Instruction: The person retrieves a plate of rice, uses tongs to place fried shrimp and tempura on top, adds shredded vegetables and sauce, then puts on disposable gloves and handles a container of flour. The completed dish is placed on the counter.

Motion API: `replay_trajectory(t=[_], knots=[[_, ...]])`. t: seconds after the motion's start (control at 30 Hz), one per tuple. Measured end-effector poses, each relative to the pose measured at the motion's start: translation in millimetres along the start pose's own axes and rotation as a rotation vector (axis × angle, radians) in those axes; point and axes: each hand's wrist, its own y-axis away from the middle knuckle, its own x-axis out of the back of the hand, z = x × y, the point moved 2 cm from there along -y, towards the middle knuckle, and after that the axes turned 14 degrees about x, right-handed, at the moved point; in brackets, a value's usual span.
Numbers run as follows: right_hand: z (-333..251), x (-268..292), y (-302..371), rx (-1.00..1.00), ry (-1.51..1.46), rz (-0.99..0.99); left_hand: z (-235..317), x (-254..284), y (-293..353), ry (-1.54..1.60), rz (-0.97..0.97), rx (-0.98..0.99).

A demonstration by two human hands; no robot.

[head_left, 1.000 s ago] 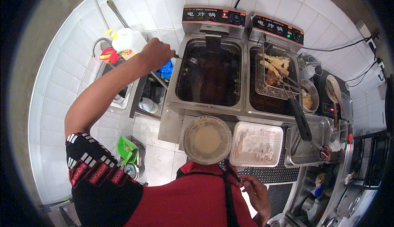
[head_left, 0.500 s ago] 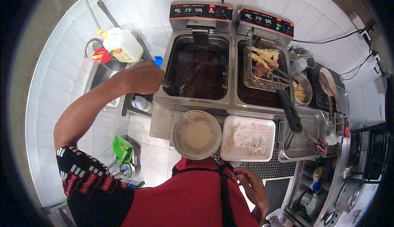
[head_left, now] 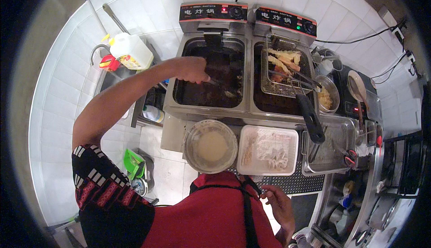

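My left hand (head_left: 192,70) is closed round the handle of a thin metal utensil (head_left: 219,83), its kind hard to make out, which reaches into the dark oil of the left fryer (head_left: 168,100). Bits of pale crumb float near its far end. Held low by my red apron (head_left: 202,212), my right hand (head_left: 279,206) has loosely bent fingers, apart, with nothing visible in them. In front of the fryers stand a round tub of pale batter (head_left: 211,146) and a white tray of flour (head_left: 268,149) with floured pieces in it.
Over the right fryer rests a wire basket (head_left: 292,41) with golden fried pieces and metal tongs (head_left: 301,77); its black handle (head_left: 310,118) juts toward me. Rightward are a metal bowl of crumbs (head_left: 327,95) and a draining tray (head_left: 330,144). A white jug (head_left: 131,50) stands left.
My left hand has moved right from the left fryer's edge to over its oil, carrying the utensil's end across toward the right side. My right hand has stayed low, shifting slightly.
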Motion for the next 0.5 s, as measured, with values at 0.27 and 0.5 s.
replay_trajectory(t=[0.27,0.5], knots=[[6,0,3,-0.050,-0.050,0.028,7,27,-22,0.181,0.037,0.159],[11,3,5,-0.081,-0.072,0.098,2,39,-56,0.133,0.192,0.147]])
